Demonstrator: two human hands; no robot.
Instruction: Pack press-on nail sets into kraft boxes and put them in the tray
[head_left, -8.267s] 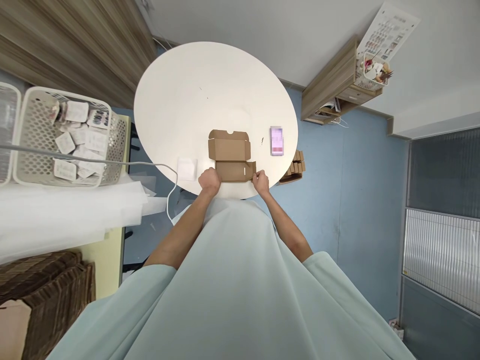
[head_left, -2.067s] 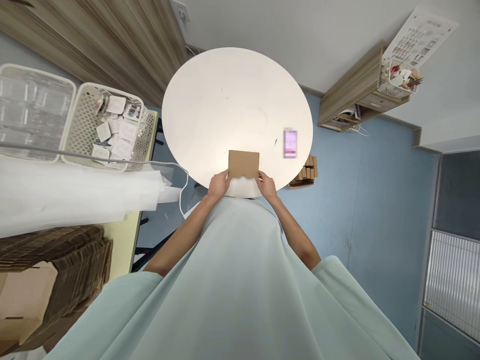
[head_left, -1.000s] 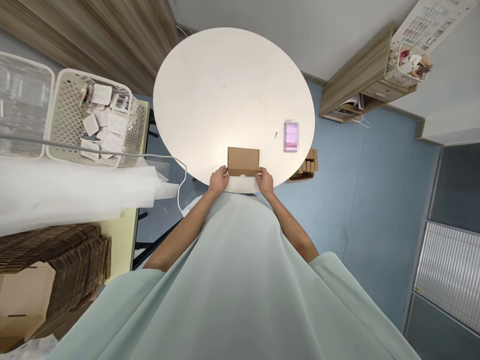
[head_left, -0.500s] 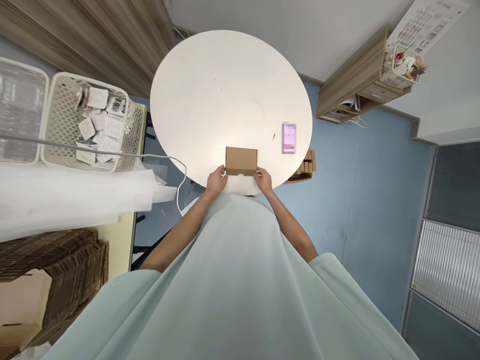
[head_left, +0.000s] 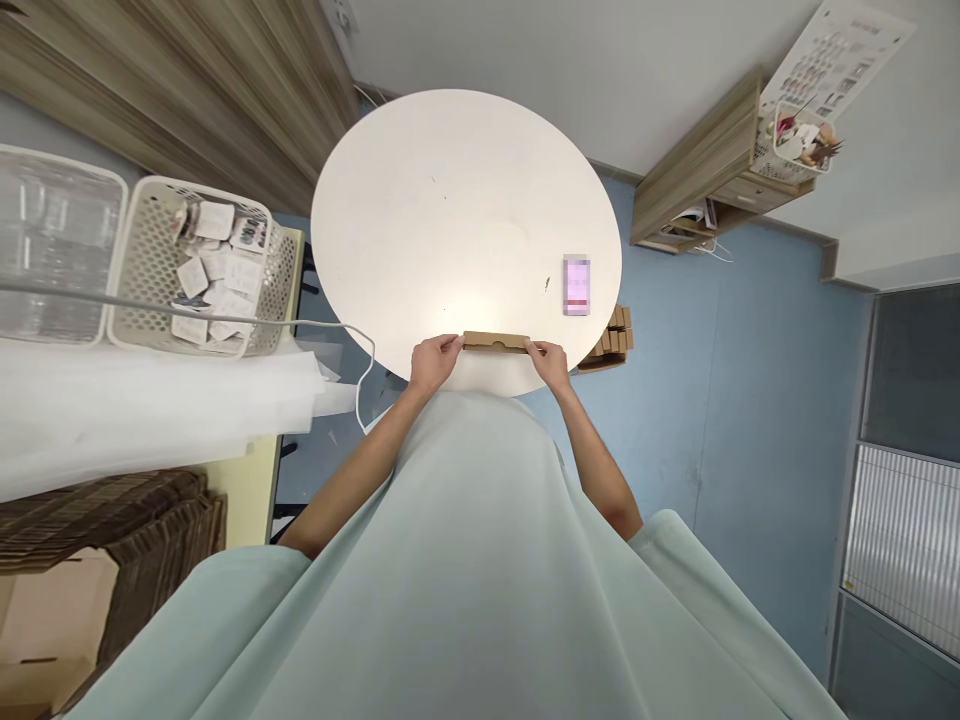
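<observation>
A small brown cardboard box (head_left: pixel 496 342) is at the near side of the round white table (head_left: pixel 465 200), with a narrow side toward me and its broad top out of sight. At its left end, my left hand (head_left: pixel 436 363) grips the edge between thumb and fingers. My right hand (head_left: pixel 549 363) pinches the opposite end. Whether the box touches the tabletop I cannot tell.
A phone (head_left: pixel 577 286) with a blurred screen lies on the table's right. Several small boxes fill a carton (head_left: pixel 609 345) beside the table. On the left stand a white basket of packets (head_left: pixel 150 250), white sheeting (head_left: pixel 150 405) and stacked flat cardboard (head_left: pixel 165 570). A grey cable (head_left: pixel 300 323) crosses there.
The box has tilted, so its broad lid no longer shows and a narrow side does. Both hands now pinch its ends, shifted slightly right. The whole view has moved a little.
</observation>
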